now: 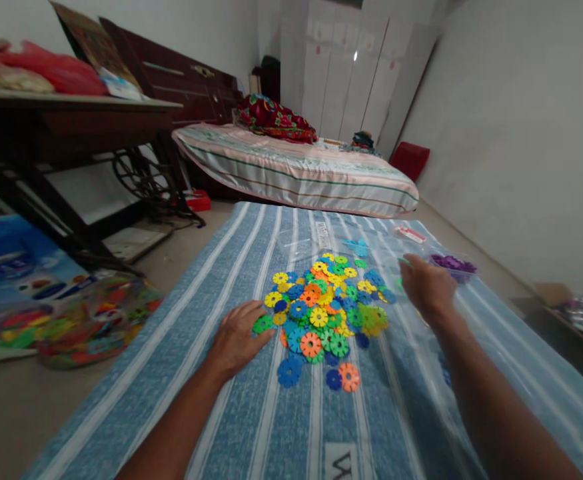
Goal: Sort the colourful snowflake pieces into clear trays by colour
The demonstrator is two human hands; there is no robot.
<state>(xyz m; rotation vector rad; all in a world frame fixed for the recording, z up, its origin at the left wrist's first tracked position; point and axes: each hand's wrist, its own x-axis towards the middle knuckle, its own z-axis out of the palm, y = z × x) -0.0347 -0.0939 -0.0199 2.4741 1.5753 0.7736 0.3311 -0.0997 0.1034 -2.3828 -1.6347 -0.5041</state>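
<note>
A heap of notched plastic discs (318, 317) in yellow, green, blue and orange lies on the striped cloth. At the heap's left edge is my left hand (241, 337), its thumb and fingers closed about a green notched disc (262, 325). Beyond the right side of the heap, my right hand (428, 283) is closed, with a green notched disc (406, 263) showing at its fingertips; motion blurs it somewhat. Close by the right hand stands a clear box (464, 275) holding purple discs (451, 263). Light blue discs (357, 247) lie behind the heap.
The blue striped cloth (181, 340) covers the low surface before me. Bags of colourful pieces (106, 320) sit on the floor at left, below a sewing-machine table (71, 100). A bed (296, 170) stands beyond, and an open carton (566, 303) is at right.
</note>
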